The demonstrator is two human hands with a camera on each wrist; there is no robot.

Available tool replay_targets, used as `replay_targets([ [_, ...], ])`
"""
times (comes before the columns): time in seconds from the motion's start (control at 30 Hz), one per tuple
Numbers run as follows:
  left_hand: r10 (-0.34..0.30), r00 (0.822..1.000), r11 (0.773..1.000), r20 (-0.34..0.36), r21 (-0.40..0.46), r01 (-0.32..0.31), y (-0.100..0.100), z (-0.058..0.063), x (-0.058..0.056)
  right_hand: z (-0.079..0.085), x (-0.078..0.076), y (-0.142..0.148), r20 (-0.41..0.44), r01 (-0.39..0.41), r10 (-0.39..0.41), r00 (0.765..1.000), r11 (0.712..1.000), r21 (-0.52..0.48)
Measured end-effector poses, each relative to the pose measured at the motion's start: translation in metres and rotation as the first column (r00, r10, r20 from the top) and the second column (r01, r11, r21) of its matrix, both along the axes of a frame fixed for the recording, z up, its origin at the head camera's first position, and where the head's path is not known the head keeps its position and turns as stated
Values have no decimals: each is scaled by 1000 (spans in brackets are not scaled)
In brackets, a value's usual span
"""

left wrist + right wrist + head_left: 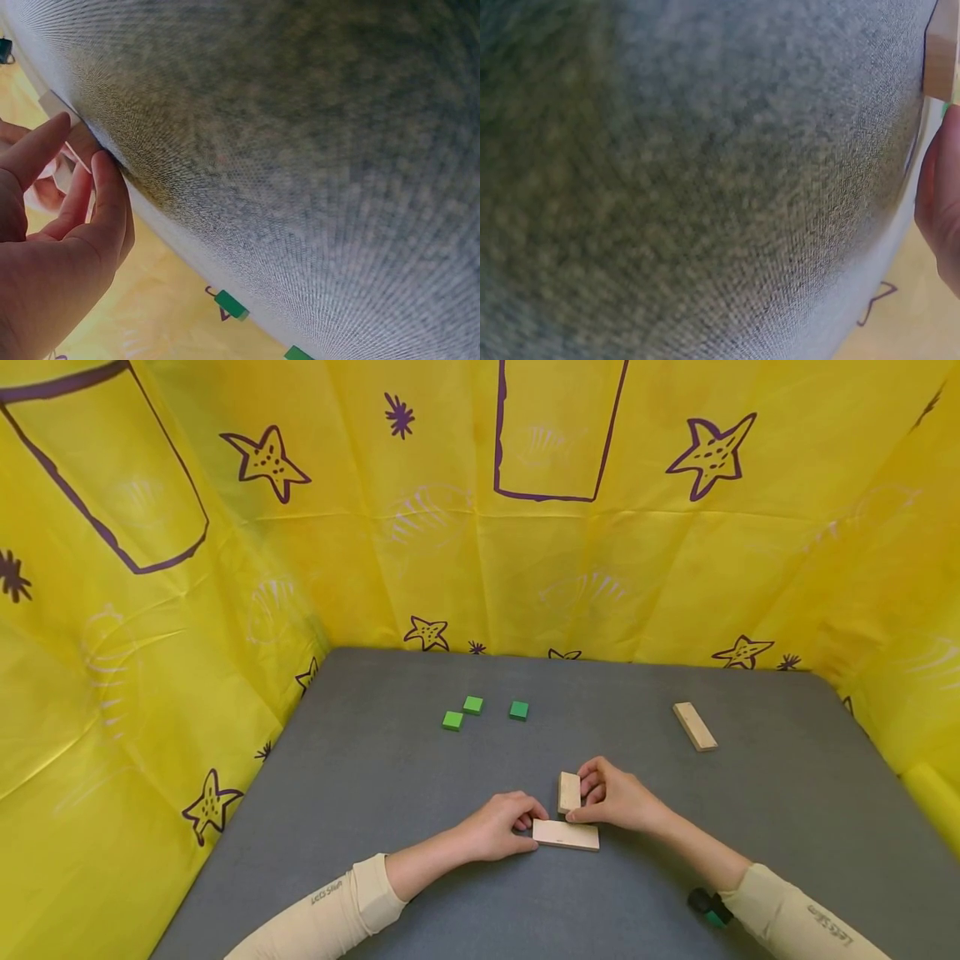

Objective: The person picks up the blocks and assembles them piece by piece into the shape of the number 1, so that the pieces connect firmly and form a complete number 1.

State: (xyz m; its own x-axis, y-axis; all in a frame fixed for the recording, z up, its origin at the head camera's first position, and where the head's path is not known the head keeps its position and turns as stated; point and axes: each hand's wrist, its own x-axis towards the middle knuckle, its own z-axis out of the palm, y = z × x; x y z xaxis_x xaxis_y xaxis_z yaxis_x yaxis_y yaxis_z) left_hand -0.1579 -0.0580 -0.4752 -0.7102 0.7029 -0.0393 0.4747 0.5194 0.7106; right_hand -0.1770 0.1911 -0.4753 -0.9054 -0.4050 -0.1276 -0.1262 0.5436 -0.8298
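Two pale wooden blocks lie close together near the front middle of the table in the head view. My left hand (498,827) pinches the left end of the nearer block (567,836), which lies lengthwise from left to right, thumb on its near side and fingers on its far side. Just beyond it, the second block (569,791) points away from me. My right hand (620,795) holds that one, thumb at its near end and fingers along its right side. The left wrist view shows a wooden block (81,142) between thumb and fingers.
Two light green square tiles (473,704) and a darker green tile (519,710) lie farther back on the grey table (375,760). Another wooden block (695,727) rests at the back right. Yellow patterned cloth (480,560) walls the back and sides.
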Motion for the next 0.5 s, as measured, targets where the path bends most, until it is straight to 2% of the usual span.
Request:
replay_targets([
  [0.5, 0, 1000, 1000, -13, -6, 0, 0, 0, 1, -2, 5, -3, -40, -27, 29, 999, 999, 47],
])
